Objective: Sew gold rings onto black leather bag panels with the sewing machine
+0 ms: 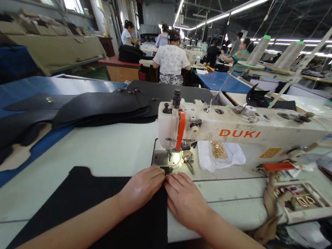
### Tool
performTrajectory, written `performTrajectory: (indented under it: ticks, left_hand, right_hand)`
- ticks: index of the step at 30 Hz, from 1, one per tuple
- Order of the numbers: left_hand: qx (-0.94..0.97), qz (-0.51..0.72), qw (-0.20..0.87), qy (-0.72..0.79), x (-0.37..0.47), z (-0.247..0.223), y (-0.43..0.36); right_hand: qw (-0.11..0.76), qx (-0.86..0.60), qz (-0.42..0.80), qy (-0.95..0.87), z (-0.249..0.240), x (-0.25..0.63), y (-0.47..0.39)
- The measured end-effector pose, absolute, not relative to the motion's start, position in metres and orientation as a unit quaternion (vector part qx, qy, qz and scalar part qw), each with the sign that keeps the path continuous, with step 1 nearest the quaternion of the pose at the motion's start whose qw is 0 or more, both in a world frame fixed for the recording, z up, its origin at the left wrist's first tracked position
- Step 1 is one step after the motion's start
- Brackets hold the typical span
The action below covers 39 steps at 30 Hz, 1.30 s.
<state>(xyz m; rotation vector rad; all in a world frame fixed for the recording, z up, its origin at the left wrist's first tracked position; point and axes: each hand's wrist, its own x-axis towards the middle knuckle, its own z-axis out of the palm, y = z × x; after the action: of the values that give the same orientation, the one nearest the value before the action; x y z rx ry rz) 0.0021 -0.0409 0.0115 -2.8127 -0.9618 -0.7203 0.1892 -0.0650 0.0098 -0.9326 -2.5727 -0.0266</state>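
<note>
Both my forearms come in from bottom edge, angled inward, wrists low. L hand [142, 186] lies palm down, fingers stretched fwd and together. R hand [186, 198] same pose, just beside it. Fingertips of both nearly meet, prob. pinching, but tips are too small to tell.

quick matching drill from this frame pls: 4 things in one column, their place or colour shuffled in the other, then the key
Things
1. black panel
2. gold rings
3. stack of black cut pieces
4. thread cones

Places or colours
A. on a white cloth under the DUKI sewing machine's arm
B. green-topped, on a stand behind the machine
C. under both hands, its edge at the presser foot
D. spread on the table to the left of the machine

Pairs: 1-C, 2-A, 3-D, 4-B
</note>
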Motion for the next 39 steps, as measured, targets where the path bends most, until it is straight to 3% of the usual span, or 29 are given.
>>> performTrajectory:
  ticks: [24, 39]
  left_hand:
    - [-0.908, -0.189, 0.02, -0.375, -0.004, 0.019, -0.061]
    - [-0.912, -0.198, 0.02, -0.36, 0.003, 0.015, -0.005]
  right_hand:
    - [0.19, -0.322, -0.068, -0.925, 0.001, 0.186, -0.06]
    - [0.199, -0.358, -0.063, -0.91, -0.003, 0.189, -0.006]
